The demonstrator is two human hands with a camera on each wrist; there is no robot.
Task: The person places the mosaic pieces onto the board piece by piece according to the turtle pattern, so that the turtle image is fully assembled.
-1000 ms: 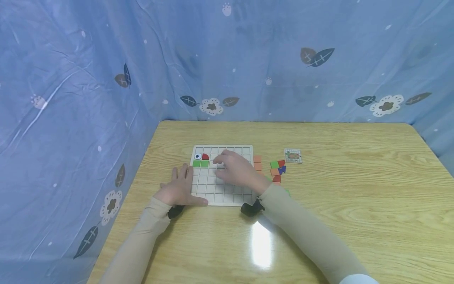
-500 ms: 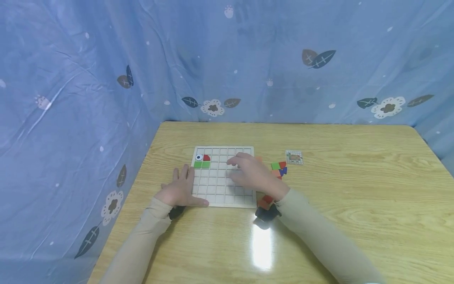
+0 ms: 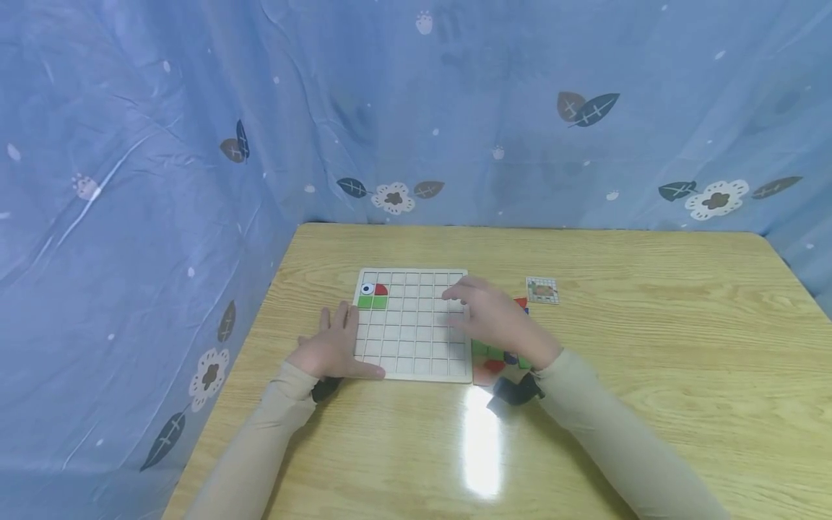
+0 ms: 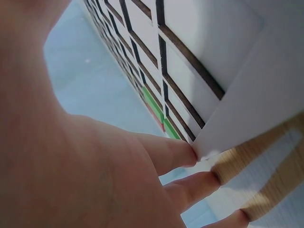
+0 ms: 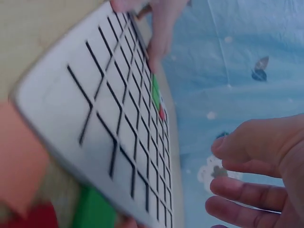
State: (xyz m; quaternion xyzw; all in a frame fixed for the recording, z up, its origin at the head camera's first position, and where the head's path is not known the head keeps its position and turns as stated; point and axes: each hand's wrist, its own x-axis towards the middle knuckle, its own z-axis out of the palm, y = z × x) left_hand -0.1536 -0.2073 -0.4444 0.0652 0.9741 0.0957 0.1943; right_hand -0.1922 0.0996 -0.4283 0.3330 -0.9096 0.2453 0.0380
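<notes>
A white gridded board (image 3: 412, 339) lies on the table. In its upper left cells sit a round eye tile (image 3: 367, 288), a red quarter-round tile (image 3: 380, 289) and green square tiles (image 3: 373, 302). My left hand (image 3: 331, 347) rests with spread fingers along the board's left edge; in the left wrist view its fingertips (image 4: 187, 154) touch the rim. Over the board's right edge hovers my right hand (image 3: 497, 318), slightly blurred. The right wrist view shows its fingers (image 5: 242, 192) loosely bent and apart from the thumb, with nothing between them.
Several loose red, green, orange and blue tiles (image 3: 486, 352) lie right of the board, partly hidden under the right hand and wrist. A small picture card (image 3: 542, 289) lies beyond them. A blue patterned curtain (image 3: 494, 130) hangs behind the table.
My right hand has moved right, from over the middle of the board to its right edge above the loose tiles. The left hand stays at the left edge.
</notes>
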